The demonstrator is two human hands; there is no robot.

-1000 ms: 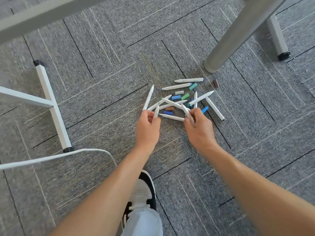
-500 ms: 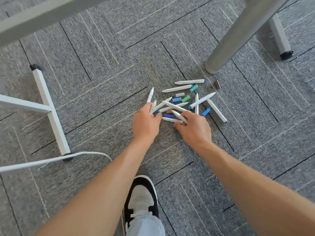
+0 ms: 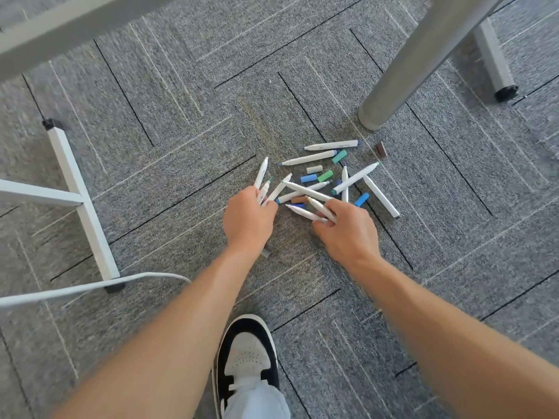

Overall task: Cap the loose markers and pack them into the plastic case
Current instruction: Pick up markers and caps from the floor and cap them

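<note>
Both hands reach down to a scatter of white markers (image 3: 305, 158) and loose caps on grey carpet (image 3: 181, 116). The left hand (image 3: 246, 220) has its fingers curled round a small bunch of markers (image 3: 262, 184) — three or so, their tips fanning up and away from the knuckles. The right hand (image 3: 346, 228) grips two more markers (image 3: 314, 208) between curled fingers, their tips pointing left toward the other hand. Beyond the hands the rest lie crossed over one another: two markers side by side at the far edge, one long marker (image 3: 355, 177) slanting over the pile, another (image 3: 380, 196) off to the right. Caps sit among them — two green (image 3: 325, 176), a light blue one (image 3: 308, 178), a brighter blue one (image 3: 361, 199) just beside the right hand, a whitish one (image 3: 314, 169) and a brown one (image 3: 381, 150) apart at the far right. A small grey cap (image 3: 266, 253) lies under the left wrist. No plastic case shows in view. A round grey table leg (image 3: 402, 77) stands just past the pile, a white frame leg (image 3: 81, 204) and a white cable (image 3: 90, 287) lie to the left, and a black-and-white shoe (image 3: 246, 355) is between the forearms.
</note>
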